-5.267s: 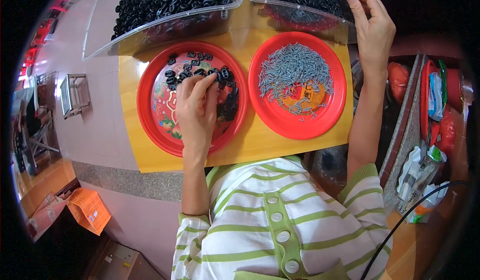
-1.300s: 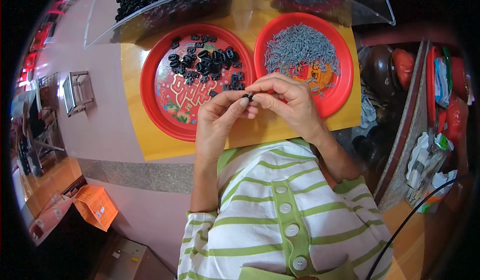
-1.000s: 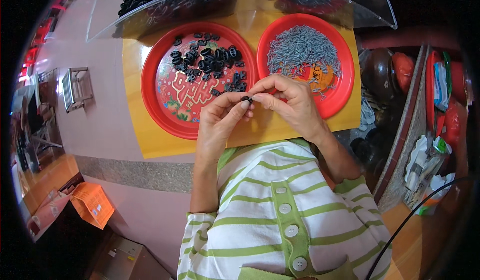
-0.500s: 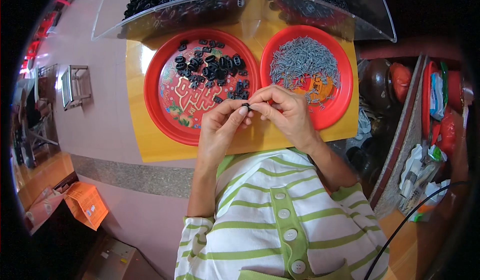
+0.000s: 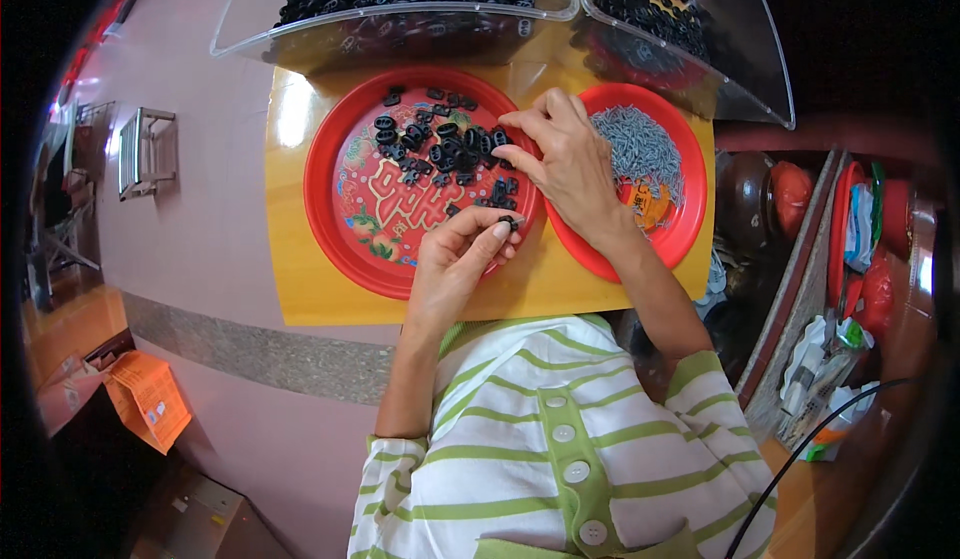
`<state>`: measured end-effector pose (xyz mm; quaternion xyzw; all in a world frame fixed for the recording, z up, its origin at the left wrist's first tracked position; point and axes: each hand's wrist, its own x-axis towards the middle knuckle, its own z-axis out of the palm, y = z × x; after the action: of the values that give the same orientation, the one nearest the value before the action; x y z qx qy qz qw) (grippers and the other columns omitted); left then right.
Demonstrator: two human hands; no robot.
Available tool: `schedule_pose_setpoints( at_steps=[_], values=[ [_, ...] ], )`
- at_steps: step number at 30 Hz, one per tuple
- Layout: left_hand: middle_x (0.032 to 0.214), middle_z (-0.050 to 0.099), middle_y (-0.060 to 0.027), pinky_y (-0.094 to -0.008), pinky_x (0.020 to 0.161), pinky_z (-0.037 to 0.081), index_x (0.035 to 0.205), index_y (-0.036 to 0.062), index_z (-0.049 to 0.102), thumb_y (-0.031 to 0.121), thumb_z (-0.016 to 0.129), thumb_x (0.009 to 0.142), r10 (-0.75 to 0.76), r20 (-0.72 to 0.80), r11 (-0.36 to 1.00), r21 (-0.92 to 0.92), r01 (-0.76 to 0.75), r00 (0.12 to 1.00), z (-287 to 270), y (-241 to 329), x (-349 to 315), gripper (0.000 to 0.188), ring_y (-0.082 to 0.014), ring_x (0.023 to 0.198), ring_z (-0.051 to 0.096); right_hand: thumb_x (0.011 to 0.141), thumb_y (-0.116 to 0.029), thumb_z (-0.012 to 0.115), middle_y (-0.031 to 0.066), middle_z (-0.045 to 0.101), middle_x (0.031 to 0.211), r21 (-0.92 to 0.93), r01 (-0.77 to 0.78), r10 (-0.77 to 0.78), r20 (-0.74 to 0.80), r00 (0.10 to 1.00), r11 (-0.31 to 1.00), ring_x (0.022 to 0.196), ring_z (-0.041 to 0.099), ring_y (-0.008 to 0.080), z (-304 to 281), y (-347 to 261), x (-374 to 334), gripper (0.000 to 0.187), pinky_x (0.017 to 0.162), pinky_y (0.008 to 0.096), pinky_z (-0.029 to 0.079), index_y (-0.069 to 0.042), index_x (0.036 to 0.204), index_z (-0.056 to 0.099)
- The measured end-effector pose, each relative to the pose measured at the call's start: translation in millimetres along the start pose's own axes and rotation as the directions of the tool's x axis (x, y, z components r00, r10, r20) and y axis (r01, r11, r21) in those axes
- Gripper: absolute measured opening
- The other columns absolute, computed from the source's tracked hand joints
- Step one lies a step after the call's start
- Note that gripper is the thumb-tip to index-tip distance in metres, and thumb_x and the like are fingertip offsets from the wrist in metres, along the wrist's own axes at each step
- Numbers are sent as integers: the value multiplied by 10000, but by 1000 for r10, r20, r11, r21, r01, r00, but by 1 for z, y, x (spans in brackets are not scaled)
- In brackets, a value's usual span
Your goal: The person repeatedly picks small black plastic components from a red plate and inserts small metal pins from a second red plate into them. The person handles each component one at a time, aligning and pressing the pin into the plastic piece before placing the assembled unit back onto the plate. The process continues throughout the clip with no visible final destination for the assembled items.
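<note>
Black and barely showing, the small part (image 5: 510,223) in my left hand (image 5: 452,269) is mostly hidden by the thumb and forefinger pinching it. A pale tip beside it is too tiny to make out. I hold it over the near right rim of the round red tray (image 5: 318,194), toward the near edge of the yellow table (image 5: 295,294).

My right hand (image 5: 575,164) reaches to the tray's right side, thumb and forefinger parted about the loose black pieces (image 5: 455,146); whether they grip one, I cannot tell. That hand and its wrist cover the left side of the red plate (image 5: 697,184) and some of its thin grey metal pins (image 5: 640,144).

Near the table's far edge, the left clear bin (image 5: 430,9) and the right clear bin (image 5: 690,59), each with more black parts, are cut off at the top.

The tray's loose pieces look dark and rounded, several oval with openings through them, heaped toward its far right; their finer shape blurs together.
</note>
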<state>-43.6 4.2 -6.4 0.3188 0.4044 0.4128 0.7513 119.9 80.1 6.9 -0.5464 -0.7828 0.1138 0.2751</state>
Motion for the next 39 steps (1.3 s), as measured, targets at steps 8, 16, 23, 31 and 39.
schedule_pose_setpoints(
  at_steps=[8, 16, 23, 31, 39],
  values=[
    [861, 625, -20, -183, 686, 461, 1026, -22, 617, 91, 542, 922, 26, -1, 1000, -4, -26, 1000, -5, -1, 0, 170, -52, 749, 554, 700, -148, 718, 67, 525, 866, 1, -15, 15, 58, 998, 1000, 866, 538, 246, 5, 1, 2, 195, 700, 363, 488, -79, 873, 657],
    [864, 626, -31, -199, 702, 467, 1035, -31, 615, 88, 537, 922, 51, -50, 999, 2, -51, 997, -4, 1, 0, 182, -67, 755, 560, 742, -116, 681, 67, 547, 794, -5, 41, -41, -21, 999, 999, 762, 561, 238, 6, 3, -1, 117, 639, 346, 488, -79, 852, 664],
    [874, 638, -34, -196, 700, 466, 1051, -18, 620, 101, 540, 920, 129, -151, 991, -19, -133, 980, 0, 2, 0, 194, -62, 761, 568, 838, -134, 652, 14, 610, 733, 734, -477, 391, 306, 868, 484, 573, 529, 100, -9, -8, -24, 118, 528, 246, 441, -22, 872, 655],
    [893, 655, -54, -187, 682, 478, 1075, -11, 613, 94, 545, 917, 158, -199, 979, -99, -180, 967, 10, -1, 3, 202, -66, 752, 589, 891, -182, 603, 6, 628, 808, 788, -609, 351, 547, 760, 93, 646, 530, 17, -21, -12, -53, 200, 495, 140, 414, -32, 1022, 602],
    [1030, 631, -136, -271, 791, 523, 1092, -42, 577, 61, 511, 924, 255, -167, 947, -157, -281, 952, 20, 1, 5, 208, -170, 884, 636, 894, -131, 588, 23, 632, 876, 809, -559, 324, 487, 811, 183, 681, 544, 35, -22, -13, -60, 194, 547, 162, 445, -10, 1046, 595]
  ],
)
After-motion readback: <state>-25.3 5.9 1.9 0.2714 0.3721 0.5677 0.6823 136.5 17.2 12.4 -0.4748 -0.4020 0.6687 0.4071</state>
